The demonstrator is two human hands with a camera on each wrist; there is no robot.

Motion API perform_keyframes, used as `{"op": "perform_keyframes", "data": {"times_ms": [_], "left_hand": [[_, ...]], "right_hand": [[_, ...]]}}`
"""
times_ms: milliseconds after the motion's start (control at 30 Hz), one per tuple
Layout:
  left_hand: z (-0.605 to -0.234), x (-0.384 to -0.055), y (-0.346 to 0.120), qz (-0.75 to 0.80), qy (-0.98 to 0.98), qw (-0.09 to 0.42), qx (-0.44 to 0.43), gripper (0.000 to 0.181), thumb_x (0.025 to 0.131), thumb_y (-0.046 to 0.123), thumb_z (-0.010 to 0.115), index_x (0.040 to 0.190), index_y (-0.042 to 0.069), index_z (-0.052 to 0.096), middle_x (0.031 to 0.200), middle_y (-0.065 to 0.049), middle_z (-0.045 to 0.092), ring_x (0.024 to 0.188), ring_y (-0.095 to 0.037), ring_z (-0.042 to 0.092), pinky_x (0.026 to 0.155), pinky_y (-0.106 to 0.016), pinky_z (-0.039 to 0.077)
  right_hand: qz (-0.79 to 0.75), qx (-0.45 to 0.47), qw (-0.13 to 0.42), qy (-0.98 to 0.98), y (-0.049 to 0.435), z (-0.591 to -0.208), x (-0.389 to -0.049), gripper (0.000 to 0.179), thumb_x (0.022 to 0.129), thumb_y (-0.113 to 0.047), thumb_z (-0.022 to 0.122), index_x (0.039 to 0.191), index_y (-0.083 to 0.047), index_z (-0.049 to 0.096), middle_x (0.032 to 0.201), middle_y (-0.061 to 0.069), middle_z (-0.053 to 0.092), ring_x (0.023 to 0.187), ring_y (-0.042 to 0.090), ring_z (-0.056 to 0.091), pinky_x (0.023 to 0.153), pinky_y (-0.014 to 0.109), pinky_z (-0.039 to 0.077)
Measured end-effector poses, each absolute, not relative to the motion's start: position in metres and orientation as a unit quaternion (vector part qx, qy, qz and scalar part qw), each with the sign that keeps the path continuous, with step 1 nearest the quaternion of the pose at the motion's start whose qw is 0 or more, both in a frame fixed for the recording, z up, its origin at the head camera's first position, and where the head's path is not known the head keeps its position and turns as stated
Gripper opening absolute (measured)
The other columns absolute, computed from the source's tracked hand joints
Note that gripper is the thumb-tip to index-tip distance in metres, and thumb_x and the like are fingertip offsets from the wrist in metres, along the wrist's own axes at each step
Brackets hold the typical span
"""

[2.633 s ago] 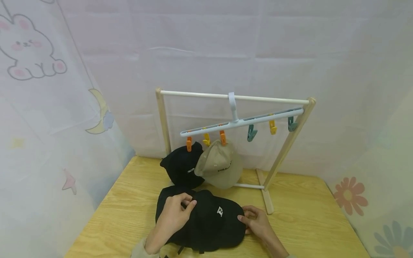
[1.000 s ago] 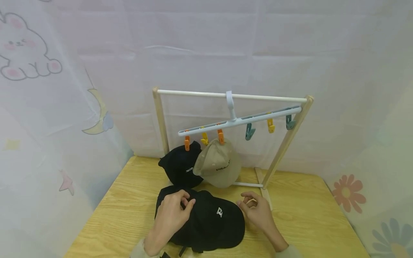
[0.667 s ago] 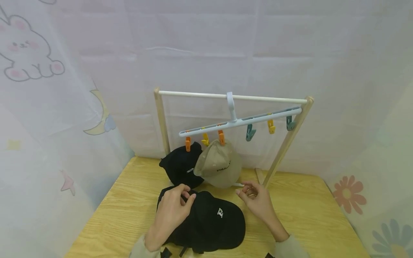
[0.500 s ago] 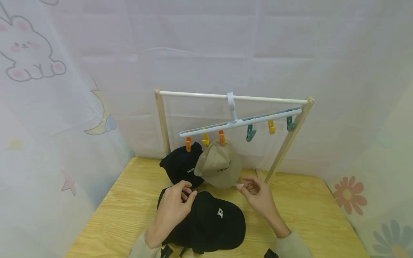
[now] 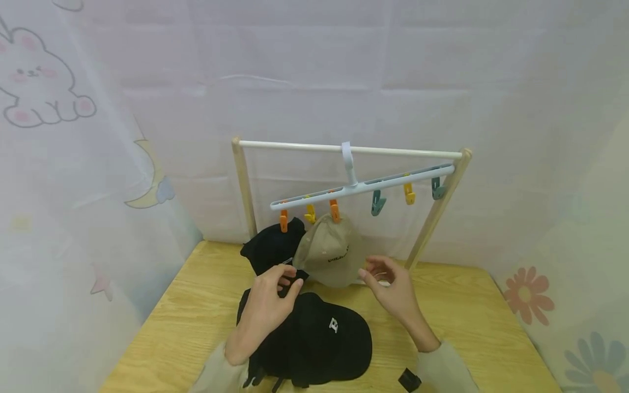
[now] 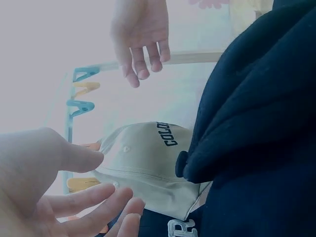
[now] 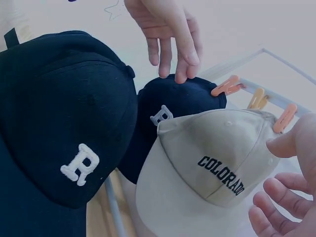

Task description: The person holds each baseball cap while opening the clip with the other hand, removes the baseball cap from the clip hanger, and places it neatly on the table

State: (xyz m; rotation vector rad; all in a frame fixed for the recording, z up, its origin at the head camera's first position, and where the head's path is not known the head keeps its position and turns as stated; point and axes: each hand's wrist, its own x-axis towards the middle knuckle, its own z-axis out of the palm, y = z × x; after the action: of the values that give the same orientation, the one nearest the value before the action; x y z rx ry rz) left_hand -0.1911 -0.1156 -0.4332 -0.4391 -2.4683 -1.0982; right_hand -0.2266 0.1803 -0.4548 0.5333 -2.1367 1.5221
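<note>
Clock read with the person at six.
Black cap, white letter on front: lies on the table, toward six o'clock.
Left hand: over the cap's ten o'clock; grip spread, thumb apart from bent fingers. Whether it touches the cap, I cannot tell.
Right hand: at the cap's two o'clock, well apart from it; grip spread, fingers loosely curved.
Rack: at twelve o'clock, carrying a pale hanger, slanting up toward two.
Beige cap, marked COLORADO, and hanging cap, black, at its nine: each under an orange clip.
</note>
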Motion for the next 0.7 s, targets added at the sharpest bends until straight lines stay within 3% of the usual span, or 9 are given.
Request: {"op": "perform_keyframes", "data": {"times_ms": [233,400,700], "left_hand": [[-0.428,-0.198,-0.115,-0.425,-0.868,0.196,-0.167,0.020,0.100,0.019,0.077,0.118,0.011,0.074,0.115,-0.007,0.075,0.096,-0.022,0.074,0.079,-0.033,0.064],[-0.426,-0.203,-0.113,-0.433,-0.861,0.200,-0.175,0.024,0.100,0.017,0.077,0.121,0.008,0.073,0.119,-0.013,0.074,0.102,-0.029,0.074,0.083,-0.041,0.064],[-0.418,-0.213,-0.108,-0.452,-0.845,0.213,-0.188,0.031,0.101,0.018,0.076,0.128,0.003,0.069,0.123,-0.014,0.073,0.106,-0.031,0.073,0.087,-0.045,0.063]], "right_hand": [[0.565,0.200,0.236,-0.765,0.176,-0.444,-0.232,0.029,0.093,0.001,0.080,0.121,0.002,0.073,0.104,0.025,0.073,0.091,0.008,0.069,0.080,0.019,0.058],[0.560,0.210,0.250,-0.761,0.175,-0.437,-0.239,0.029,0.093,0.002,0.079,0.122,0.001,0.073,0.106,0.021,0.074,0.093,0.007,0.069,0.082,0.017,0.057],[0.550,0.208,0.251,-0.769,0.168,-0.424,-0.246,0.030,0.095,-0.004,0.080,0.124,-0.001,0.073,0.113,0.022,0.074,0.098,0.011,0.070,0.088,0.019,0.057]]}}
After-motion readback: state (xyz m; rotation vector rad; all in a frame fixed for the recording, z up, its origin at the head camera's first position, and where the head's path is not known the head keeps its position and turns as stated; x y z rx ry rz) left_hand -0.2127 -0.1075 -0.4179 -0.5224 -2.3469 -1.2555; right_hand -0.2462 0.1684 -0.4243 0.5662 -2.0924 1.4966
